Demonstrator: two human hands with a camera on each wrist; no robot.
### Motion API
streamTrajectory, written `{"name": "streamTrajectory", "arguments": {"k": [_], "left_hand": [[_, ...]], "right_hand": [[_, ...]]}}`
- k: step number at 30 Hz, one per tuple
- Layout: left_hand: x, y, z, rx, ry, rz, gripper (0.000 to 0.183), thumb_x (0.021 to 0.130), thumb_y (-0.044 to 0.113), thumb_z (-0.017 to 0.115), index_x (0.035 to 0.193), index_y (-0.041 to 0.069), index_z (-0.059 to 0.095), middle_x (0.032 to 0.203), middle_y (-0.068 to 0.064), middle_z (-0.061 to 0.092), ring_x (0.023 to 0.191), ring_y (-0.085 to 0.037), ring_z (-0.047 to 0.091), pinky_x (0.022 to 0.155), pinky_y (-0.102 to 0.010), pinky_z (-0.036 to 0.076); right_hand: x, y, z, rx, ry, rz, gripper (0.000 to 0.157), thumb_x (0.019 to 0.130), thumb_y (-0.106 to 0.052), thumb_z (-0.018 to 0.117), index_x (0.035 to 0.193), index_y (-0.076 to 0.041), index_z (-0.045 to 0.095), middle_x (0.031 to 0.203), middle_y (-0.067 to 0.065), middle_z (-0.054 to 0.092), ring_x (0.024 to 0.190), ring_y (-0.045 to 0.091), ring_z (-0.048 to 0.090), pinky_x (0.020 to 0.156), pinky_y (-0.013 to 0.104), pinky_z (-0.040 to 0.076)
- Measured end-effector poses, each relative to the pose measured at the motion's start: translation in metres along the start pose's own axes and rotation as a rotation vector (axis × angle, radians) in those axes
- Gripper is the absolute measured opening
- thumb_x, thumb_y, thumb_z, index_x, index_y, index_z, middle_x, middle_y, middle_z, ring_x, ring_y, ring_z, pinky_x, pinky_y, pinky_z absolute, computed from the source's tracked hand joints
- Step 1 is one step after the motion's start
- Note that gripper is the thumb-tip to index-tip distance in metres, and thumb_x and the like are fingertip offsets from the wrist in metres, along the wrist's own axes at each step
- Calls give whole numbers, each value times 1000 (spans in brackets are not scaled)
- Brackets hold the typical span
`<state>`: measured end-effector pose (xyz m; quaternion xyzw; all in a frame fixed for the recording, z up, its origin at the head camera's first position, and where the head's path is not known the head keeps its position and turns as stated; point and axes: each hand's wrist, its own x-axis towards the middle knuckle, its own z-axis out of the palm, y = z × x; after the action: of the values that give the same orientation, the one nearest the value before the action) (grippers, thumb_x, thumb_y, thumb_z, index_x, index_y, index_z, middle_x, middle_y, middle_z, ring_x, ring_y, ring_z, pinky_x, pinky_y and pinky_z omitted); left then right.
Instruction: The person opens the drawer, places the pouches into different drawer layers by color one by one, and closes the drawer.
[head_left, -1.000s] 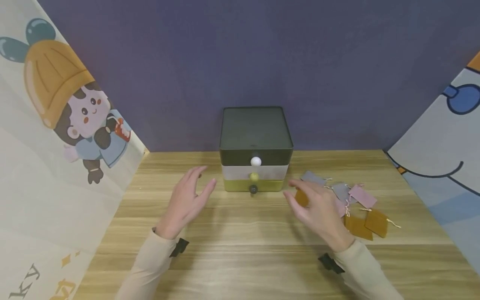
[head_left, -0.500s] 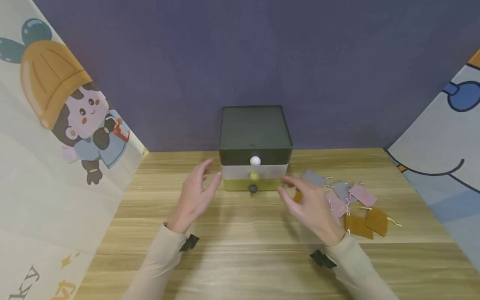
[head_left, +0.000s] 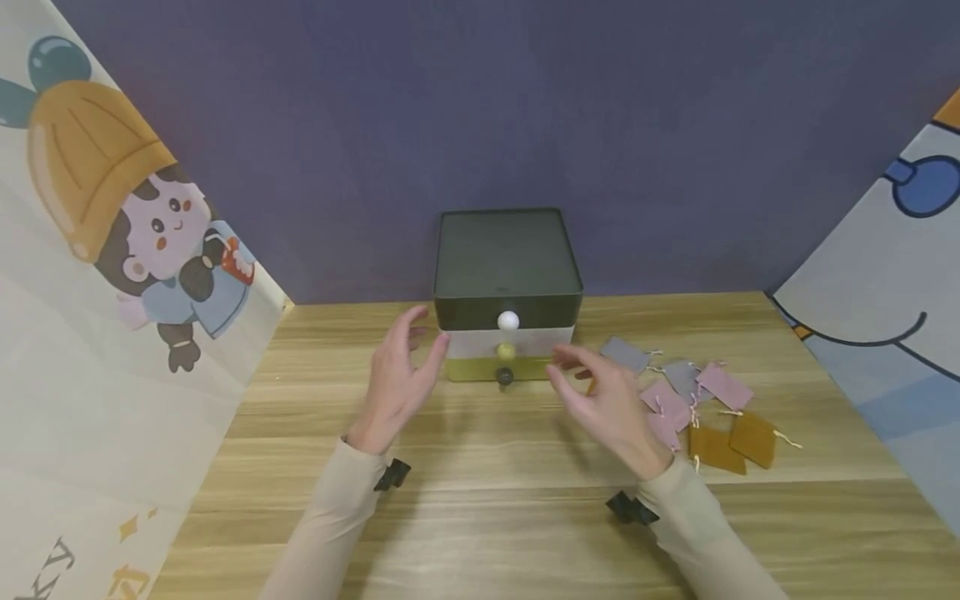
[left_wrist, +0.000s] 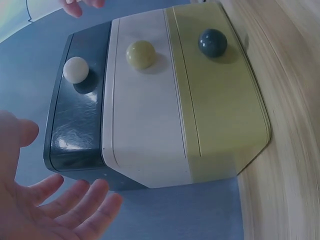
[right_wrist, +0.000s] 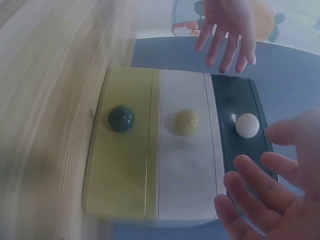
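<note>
A small three-tier drawer box (head_left: 508, 254) stands against the back wall, with a dark green top tier, a white middle and a yellow-green bottom. Its round knobs are a white knob (head_left: 508, 321), a yellow knob (head_left: 506, 351) and a dark knob (head_left: 505, 377). My left hand (head_left: 397, 383) is held at the box's left front corner, fingers spread and holding nothing. In front of the right side hovers my right hand (head_left: 609, 408), also with nothing in it, thumb and fingers apart. Both wrist views show the fingers around the box's sides, with all three drawers closed.
Right of the box lie several small drawstring pouches: grey pouches (head_left: 626, 354), pink pouches (head_left: 724, 386) and mustard pouches (head_left: 753, 439), some overlapping. The wooden table (head_left: 480, 517) meets a blue back wall (head_left: 510, 108). Printed side panels (head_left: 82, 358) flank it.
Both hands have moved inward and closer to the drawer box, the left one going right and forward, the right one left. More of the pink pouches now shows. The box and pouches stay in place.
</note>
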<state>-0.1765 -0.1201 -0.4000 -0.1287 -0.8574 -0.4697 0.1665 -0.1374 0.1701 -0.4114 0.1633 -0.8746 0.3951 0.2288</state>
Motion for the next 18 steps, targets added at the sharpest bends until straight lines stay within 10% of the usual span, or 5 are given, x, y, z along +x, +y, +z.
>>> {"name": "streamTrajectory", "arguments": {"k": [18], "left_hand": [[18, -2, 18, -91, 82, -12, 60, 106, 34, 63, 157, 7, 49, 154, -13, 59, 128, -33, 67, 106, -48, 58]], "right_hand": [[19, -12, 22, 147, 10, 41, 37, 97, -10, 77, 133, -4, 71, 125, 13, 78, 92, 28, 80, 76, 44, 66]]}}
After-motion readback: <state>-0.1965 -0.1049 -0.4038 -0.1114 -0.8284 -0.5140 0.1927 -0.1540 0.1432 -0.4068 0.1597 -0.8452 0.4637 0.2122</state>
